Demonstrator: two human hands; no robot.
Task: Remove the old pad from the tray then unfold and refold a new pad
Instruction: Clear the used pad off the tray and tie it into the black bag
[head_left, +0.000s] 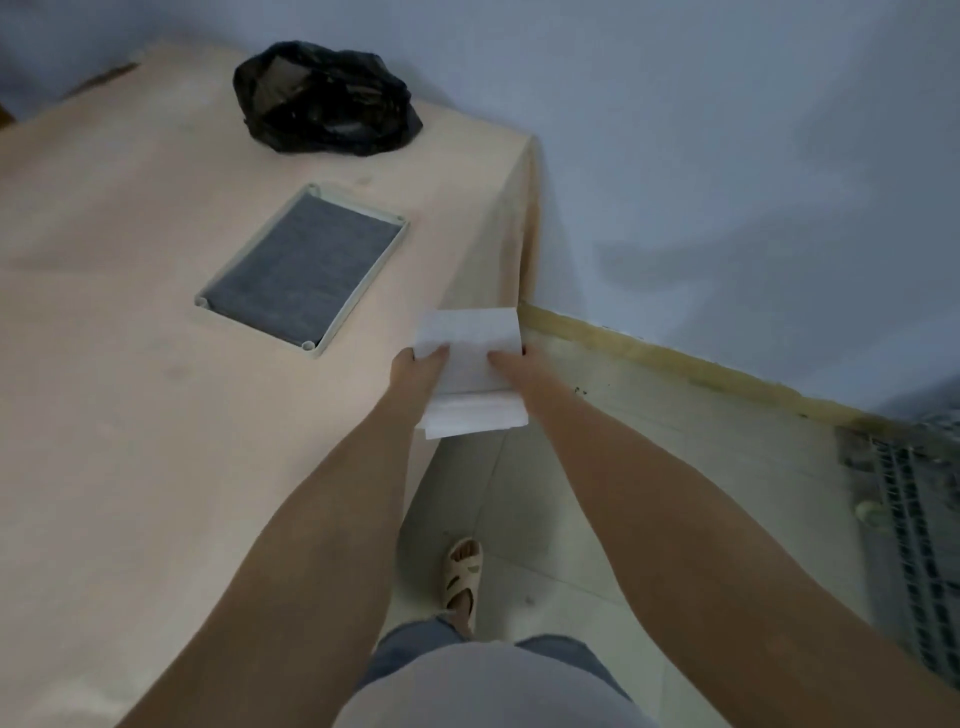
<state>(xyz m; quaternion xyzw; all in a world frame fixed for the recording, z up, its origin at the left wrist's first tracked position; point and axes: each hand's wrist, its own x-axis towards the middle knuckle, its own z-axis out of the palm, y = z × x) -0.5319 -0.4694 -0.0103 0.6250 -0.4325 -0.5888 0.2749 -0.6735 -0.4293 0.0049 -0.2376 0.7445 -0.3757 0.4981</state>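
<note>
Seen from above: left hand (418, 364) and right hand (506, 365) each pinching a side of a white folded paper pad (470, 364), thumbs on top, fingers hidden beneath. Pad held in the air at the right edge of a pale peach cloth-covered table (130, 415), partly over the tiled floor (649, 467). On the table, left of the pad and apart from it, a shallow rectangular off-white plastic tray (357, 299) holding a dark grey pad (301, 273). Behind the tray, a crumpled black plastic bag (324, 98).
</note>
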